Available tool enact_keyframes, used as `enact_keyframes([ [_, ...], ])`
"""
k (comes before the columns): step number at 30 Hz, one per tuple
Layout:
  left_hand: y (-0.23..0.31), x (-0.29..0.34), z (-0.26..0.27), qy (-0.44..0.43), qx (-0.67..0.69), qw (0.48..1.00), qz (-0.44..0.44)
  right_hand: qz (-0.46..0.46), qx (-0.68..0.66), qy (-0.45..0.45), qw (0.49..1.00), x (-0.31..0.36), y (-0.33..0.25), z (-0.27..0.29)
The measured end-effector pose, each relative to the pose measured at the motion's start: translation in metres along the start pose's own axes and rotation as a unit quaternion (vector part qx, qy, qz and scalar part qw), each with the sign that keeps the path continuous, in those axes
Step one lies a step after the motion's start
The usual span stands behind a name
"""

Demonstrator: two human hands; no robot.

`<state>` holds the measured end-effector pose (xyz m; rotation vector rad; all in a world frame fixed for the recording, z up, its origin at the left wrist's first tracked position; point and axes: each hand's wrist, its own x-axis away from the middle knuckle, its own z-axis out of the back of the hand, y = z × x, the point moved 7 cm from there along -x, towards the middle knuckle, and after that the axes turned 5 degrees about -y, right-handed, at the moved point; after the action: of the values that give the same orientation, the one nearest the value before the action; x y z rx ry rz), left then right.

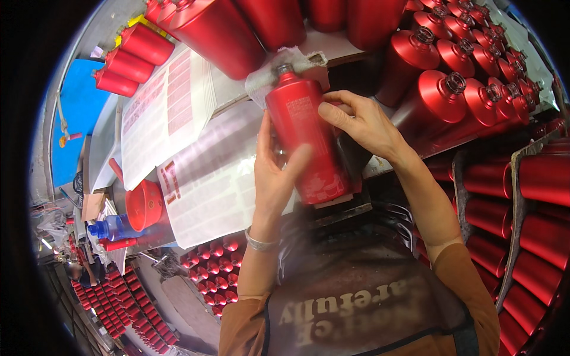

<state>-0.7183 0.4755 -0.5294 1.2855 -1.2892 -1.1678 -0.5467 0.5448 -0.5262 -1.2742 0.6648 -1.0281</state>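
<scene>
A red bottle (300, 115) with a short clear neck lies tilted in front of me, its neck pointing away. Pale small print shows on its upper face and a pale picture near its base. My left hand (278, 169) grips its left side, with the fingers along the edge and the blurred thumb over the front. At the upper right edge of the bottle, my right hand (365, 121) has its thumb and forefinger against it; its other fingers are curled and partly hidden. Beneath the bottle's neck is a damp-looking white cloth (256, 86).
Printed sheets (208, 178) cover the table to the left, near a red dipper (143, 204) and a blue plastic bottle (113, 227). Large red bottles (217, 32) stand at the far side. Many more red bottles (439, 98) crowd the right, with racks of them (537, 222) below.
</scene>
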Motion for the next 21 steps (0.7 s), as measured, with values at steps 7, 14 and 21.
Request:
enact_keyframes([
  [7, 0.002, 0.0, -0.005, 0.005, -0.016, 1.0, 0.0, 0.027, 0.038, 0.016, 0.999, -0.004, -0.014, -0.001],
  [14, 0.001, -0.001, -0.006, 0.009, -0.004, 1.0, 0.001, 0.037, 0.03, 0.02, 0.999, -0.004, -0.013, 0.002],
  [21, 0.004, -0.001, -0.007, 0.005, -0.009, 1.0, 0.002, 0.02, 0.049, 0.014, 0.998, -0.011, -0.018, 0.003],
])
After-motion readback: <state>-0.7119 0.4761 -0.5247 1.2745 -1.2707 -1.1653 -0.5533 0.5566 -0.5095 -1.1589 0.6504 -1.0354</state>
